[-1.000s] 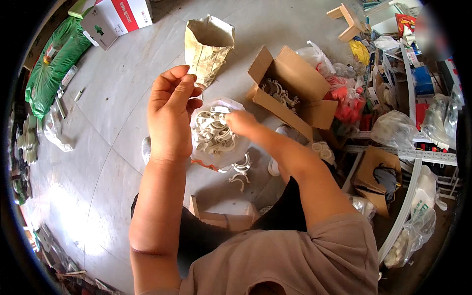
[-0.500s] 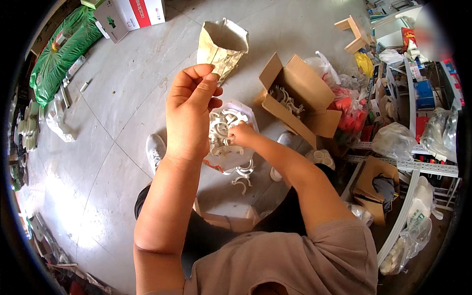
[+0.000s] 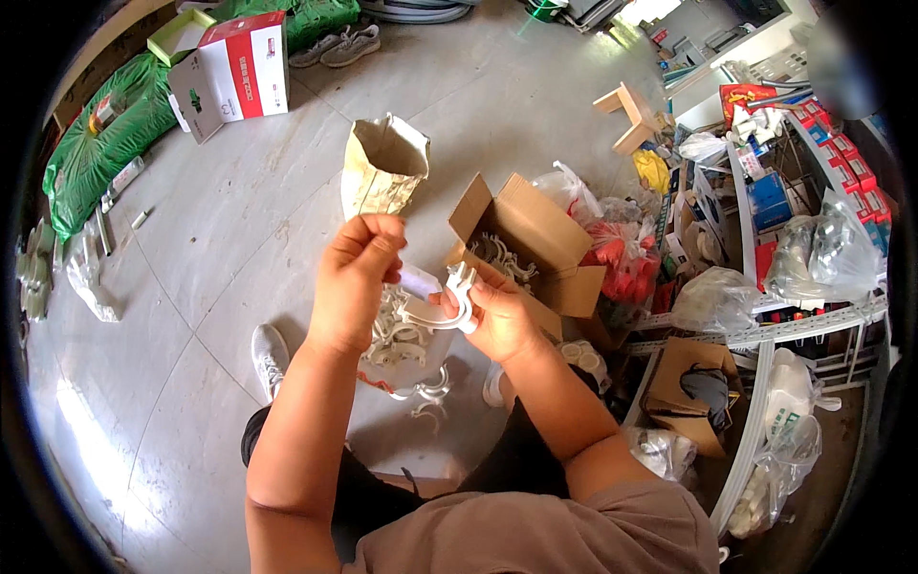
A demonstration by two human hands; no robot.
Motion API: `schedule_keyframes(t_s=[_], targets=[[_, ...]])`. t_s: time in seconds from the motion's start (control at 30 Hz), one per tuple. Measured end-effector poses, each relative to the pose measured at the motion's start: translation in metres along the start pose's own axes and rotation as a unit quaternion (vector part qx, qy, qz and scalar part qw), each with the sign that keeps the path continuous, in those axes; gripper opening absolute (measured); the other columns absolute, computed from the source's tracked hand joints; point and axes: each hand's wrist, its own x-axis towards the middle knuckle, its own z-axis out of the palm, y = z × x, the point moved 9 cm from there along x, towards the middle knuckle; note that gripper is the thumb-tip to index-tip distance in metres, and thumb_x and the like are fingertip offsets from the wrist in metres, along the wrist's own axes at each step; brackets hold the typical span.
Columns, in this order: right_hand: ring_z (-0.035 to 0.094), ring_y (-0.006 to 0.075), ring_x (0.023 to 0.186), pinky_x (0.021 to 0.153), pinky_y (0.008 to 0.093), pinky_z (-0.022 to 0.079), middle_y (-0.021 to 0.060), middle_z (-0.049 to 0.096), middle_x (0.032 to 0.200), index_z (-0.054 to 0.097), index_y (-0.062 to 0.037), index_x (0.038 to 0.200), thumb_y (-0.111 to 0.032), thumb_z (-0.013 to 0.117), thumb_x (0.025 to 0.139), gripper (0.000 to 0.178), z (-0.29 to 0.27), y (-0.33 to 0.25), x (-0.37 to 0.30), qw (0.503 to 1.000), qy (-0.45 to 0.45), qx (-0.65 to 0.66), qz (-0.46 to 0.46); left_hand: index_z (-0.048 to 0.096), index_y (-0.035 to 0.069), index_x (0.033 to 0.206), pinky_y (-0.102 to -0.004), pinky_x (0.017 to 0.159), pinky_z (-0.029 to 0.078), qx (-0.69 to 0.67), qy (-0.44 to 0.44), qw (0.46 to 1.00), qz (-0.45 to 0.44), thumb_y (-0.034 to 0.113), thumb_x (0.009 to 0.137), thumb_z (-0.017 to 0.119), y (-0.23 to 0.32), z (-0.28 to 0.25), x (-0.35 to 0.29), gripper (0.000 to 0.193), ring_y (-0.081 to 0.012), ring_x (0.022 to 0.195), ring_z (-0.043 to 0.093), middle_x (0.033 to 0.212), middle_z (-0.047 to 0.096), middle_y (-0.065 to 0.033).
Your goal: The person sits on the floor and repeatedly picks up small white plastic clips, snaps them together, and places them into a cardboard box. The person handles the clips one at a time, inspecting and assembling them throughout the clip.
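Note:
My right hand (image 3: 504,320) holds up a white plastic pipe clip (image 3: 466,298), curved and open-sided, between thumb and fingers. My left hand (image 3: 352,277) is raised beside it, thumb and fingertips pinched together; whatever it may hold is too small to make out. Beneath both hands a whitish container (image 3: 419,279), partly covered by them, holds a pile of similar white clips (image 3: 394,346). A few loose clips (image 3: 432,385) lie on the floor at its near side, between my feet.
An open paper sack (image 3: 382,182) stands beyond my hands. To its right, an open cardboard box (image 3: 579,287) holds more clips. Plastic bags (image 3: 622,249) and shelving (image 3: 784,320) crowd the right side. Green sacks (image 3: 105,143) and a red-and-white carton (image 3: 244,72) lie far left.
My right hand has come up out of the pile with a pipe clip. The left hand stays pinched and sits lower in the view. The view has tilted up toward the far floor.

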Motion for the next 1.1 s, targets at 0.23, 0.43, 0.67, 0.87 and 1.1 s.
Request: schedule_keyframes(t_s=[0.23, 0.43, 0.67, 0.87, 1.1], targets=[[0.043, 0.0067, 0.051, 0.049, 0.0181, 0.032, 0.0073, 0.056, 0.07, 0.053, -0.0014, 0.086, -0.018, 0.052, 0.084, 0.017, -0.012, -0.008, -0.001, 0.999, -0.008, -0.032, -0.007, 0.055, 0.003, 0.085, -0.0196, 0.057, 0.036, 0.117, -0.103, 0.987, -0.037, 0.023, 0.086, 0.055, -0.029, 0.032, -0.009, 0.02, -0.0044, 0.063, 0.044, 0.069, 0.054, 0.0023], [0.045, 0.0077, 0.053, 0.05, 0.0184, 0.032, 0.0068, 0.056, 0.07, 0.053, -0.0019, 0.084, -0.018, 0.052, 0.084, 0.016, -0.021, -0.012, -0.003, 0.997, 0.005, -0.079, -0.005, 0.053, 0.003, 0.087, -0.0201, 0.061, 0.038, 0.154, -0.154, 0.976, -0.009, 0.017, 0.086, 0.054, -0.03, 0.041, -0.008, 0.014, -0.0055, 0.067, 0.044, 0.075, 0.052, 0.0019], [0.049, 0.0082, 0.059, 0.054, 0.0194, 0.035, 0.0051, 0.056, 0.071, 0.054, -0.0031, 0.083, -0.019, 0.052, 0.085, 0.016, -0.023, -0.018, -0.004, 0.998, 0.003, -0.06, -0.007, 0.052, 0.001, 0.088, -0.0211, 0.064, 0.04, 0.028, -0.154, 0.988, 0.003, 0.015, 0.087, 0.053, -0.024, 0.048, -0.009, 0.015, -0.0066, 0.068, 0.047, 0.077, 0.053, -0.0002], [0.05, 0.0083, 0.062, 0.057, 0.0209, 0.04, 0.0022, 0.057, 0.075, 0.055, -0.0028, 0.086, -0.014, 0.055, 0.083, 0.012, -0.028, -0.016, -0.008, 0.998, 0.019, -0.061, -0.005, 0.051, 0.002, 0.077, -0.0208, 0.056, 0.036, 0.222, -0.127, 0.967, 0.012, 0.021, 0.086, 0.054, -0.034, 0.045, -0.007, 0.022, -0.0045, 0.064, 0.041, 0.066, 0.046, 0.0036], [0.048, 0.0074, 0.063, 0.059, 0.0215, 0.041, 0.0015, 0.056, 0.077, 0.055, -0.0028, 0.086, -0.013, 0.056, 0.083, 0.01, -0.016, -0.022, -0.008, 0.999, -0.034, -0.036, 0.001, 0.049, 0.002, 0.082, -0.0188, 0.059, 0.036, 0.181, -0.169, 0.966, 0.079, 0.003, 0.085, 0.051, -0.024, 0.055, -0.014, 0.004, -0.0043, 0.067, 0.043, 0.075, 0.048, 0.0018]])
